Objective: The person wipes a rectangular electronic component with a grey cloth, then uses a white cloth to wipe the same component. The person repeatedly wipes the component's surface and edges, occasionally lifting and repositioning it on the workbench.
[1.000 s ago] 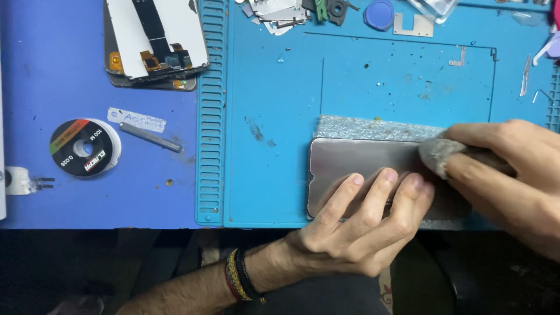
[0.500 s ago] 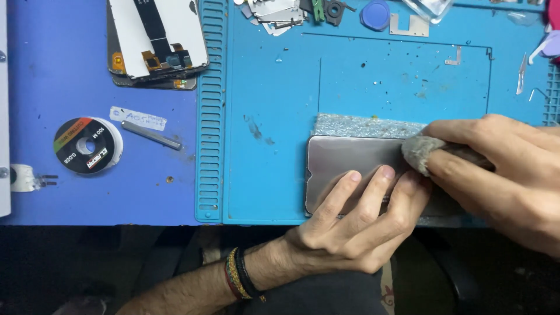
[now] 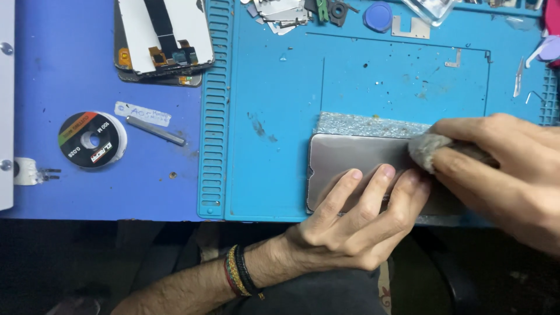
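A grey phone screen panel (image 3: 356, 157) lies flat on a speckled grey cloth pad (image 3: 361, 124) at the near edge of the blue work mat (image 3: 274, 87). My left hand (image 3: 361, 221) comes up from below with three fingertips pressed flat on the panel's near half, pinning it down. My right hand (image 3: 507, 169) reaches in from the right, its fingers pinched around a small grey wad of cloth (image 3: 424, 149) that touches the panel's right part.
A dismantled phone with a flex cable (image 3: 160, 38) lies at the upper left. A round wire spool (image 3: 90, 140), a thin metal bar (image 3: 156, 130) and a paper label sit left of the mat. Small parts and a blue cap (image 3: 378, 16) line the far edge.
My right hand has slid the wad leftward along the panel. The left hand's fingers stay pressed in the same spot.
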